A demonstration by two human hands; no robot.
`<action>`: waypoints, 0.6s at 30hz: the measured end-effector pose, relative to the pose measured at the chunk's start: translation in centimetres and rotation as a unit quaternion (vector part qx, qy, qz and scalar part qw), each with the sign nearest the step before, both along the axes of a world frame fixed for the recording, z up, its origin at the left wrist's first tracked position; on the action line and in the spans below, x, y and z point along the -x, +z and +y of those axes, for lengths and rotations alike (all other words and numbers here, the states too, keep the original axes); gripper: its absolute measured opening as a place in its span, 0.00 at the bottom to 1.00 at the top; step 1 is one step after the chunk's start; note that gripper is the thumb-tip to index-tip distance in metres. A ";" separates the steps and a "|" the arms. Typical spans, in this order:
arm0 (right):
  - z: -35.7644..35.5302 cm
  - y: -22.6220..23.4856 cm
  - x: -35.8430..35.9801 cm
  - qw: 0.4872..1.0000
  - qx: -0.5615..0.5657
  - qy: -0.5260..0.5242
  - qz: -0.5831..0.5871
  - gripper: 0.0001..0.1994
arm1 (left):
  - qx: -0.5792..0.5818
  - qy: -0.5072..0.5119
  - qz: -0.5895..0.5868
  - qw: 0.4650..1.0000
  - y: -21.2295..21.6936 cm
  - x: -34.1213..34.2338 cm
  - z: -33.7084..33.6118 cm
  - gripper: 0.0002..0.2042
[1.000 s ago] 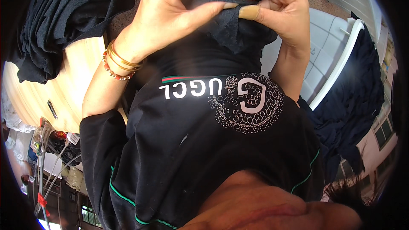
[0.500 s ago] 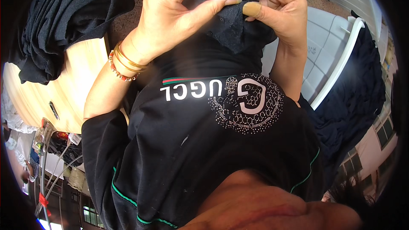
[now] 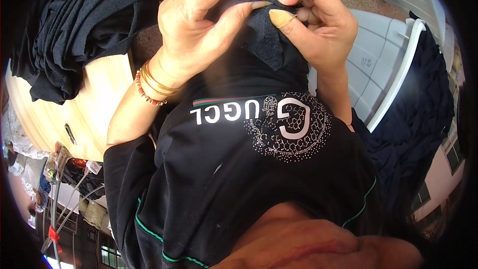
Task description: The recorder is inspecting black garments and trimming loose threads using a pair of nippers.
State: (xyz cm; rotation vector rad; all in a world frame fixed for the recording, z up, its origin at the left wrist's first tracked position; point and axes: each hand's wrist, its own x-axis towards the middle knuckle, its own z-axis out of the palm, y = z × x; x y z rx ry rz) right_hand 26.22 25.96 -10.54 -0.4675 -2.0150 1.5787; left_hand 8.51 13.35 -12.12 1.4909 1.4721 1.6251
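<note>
Cloth (image 3: pixel 269 45), dark, hangs in front of the black shirt (image 3: pixel 209 179), its folded edge nipped between thumb and forefinger of the left hand (image 3: pixel 199 25) and, just beside, of the right hand (image 3: pixel 321 25) – that thumb wears a tan cover (image 3: pixel 282 19). Farther off, left, a dark heap (image 3: pixel 89 25) lies on the table (image 3: pixel 107 89); right, a grey tub (image 3: pixel 383 45) stands – navy fabric (image 3: pixel 416 94) just past its rim.

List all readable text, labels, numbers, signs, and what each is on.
Black shirt: large white lettering, upside down in view, legible; wording not copied here.
Pale grey tub: small dark marks on its wall, too small to read.
No other text I can make out.
</note>
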 end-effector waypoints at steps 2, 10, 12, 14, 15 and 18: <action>-0.1 -0.1 0.1 1.000 -0.016 -0.018 0.012 0.13 | 0.016 0.021 -0.051 0.998 0.0 -0.2 0.0 0.07; 1.1 0.3 0.3 0.993 -0.109 -0.014 0.053 0.13 | -0.057 0.000 0.119 0.991 1.4 0.6 1.1 0.12; 0.8 0.5 0.2 0.990 -0.137 -0.008 0.042 0.13 | -0.082 -0.013 0.134 0.987 1.6 0.6 1.2 0.11; 0.2 0.6 0.6 0.991 -0.123 -0.032 0.046 0.13 | -0.078 -0.003 0.143 0.987 1.8 0.5 1.1 0.11; 0.1 0.6 0.8 0.991 -0.123 -0.031 0.046 0.13 | -0.074 0.006 0.152 0.986 1.8 0.5 1.0 0.11; 0.1 0.7 1.2 0.988 -0.151 -0.037 0.010 0.12 | -0.060 0.046 0.197 0.977 1.6 0.3 1.0 0.12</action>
